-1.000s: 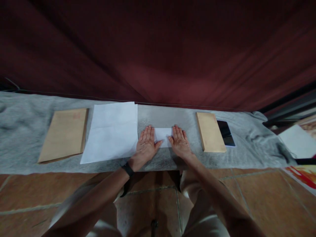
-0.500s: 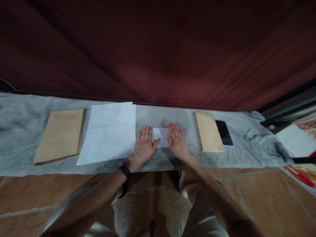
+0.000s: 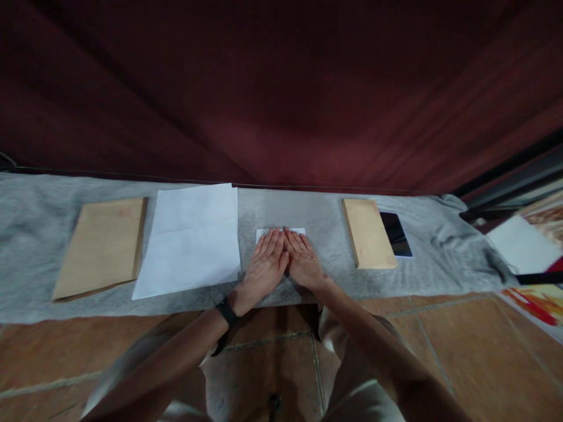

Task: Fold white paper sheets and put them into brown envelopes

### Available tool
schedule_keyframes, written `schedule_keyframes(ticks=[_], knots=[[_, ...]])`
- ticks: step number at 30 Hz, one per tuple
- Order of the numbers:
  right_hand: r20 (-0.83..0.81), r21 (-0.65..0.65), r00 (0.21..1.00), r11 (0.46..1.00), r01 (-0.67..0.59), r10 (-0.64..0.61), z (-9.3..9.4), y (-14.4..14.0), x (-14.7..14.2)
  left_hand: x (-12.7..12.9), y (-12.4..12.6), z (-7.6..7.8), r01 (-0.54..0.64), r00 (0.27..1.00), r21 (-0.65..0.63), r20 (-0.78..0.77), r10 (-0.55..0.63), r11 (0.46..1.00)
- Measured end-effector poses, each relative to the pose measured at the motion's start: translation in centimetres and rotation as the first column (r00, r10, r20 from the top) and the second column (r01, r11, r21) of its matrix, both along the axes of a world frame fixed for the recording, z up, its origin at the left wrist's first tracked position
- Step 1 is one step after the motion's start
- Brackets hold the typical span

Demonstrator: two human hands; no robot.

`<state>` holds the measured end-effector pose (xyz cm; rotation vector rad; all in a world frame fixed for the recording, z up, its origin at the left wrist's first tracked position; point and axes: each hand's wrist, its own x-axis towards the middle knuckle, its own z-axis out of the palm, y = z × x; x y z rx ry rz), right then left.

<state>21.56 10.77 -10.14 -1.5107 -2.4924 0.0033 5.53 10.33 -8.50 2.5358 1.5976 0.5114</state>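
A small piece of white paper [image 3: 264, 232] lies in the middle of the grey cloth, mostly covered by my hands. My left hand [image 3: 265, 264] rests flat on it with the fingers stretched out, a dark band round the wrist. Beside it, my right hand [image 3: 303, 262] also lies flat on the paper, fingers straight. The two hands meet over the paper's centre. Only the far edge and corners of the paper show. Left of my left hand are large white sheets [image 3: 189, 240], lying slightly offset on each other.
A grey cloth [image 3: 285, 205] covers the long narrow surface. Brown envelopes [image 3: 103, 246] are stacked at the left. On the right, a smaller stack of brown envelopes [image 3: 372, 234] partly overlaps a dark phone [image 3: 398, 234]. A dark red curtain [image 3: 281, 117] hangs behind.
My hands have slid inward from the paper's two ends and now touch at its middle. Both stay flat. The view has shifted slightly.
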Motion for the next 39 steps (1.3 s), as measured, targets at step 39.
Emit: schedule_keyframes(ticks=[39], knots=[[-0.068,-0.088,0.972,0.972,0.218,-0.224,0.4,1.1,4.4,-2.1,0.1,-1.2,-0.177,0.984,0.032,-0.029,0.178,0.984]])
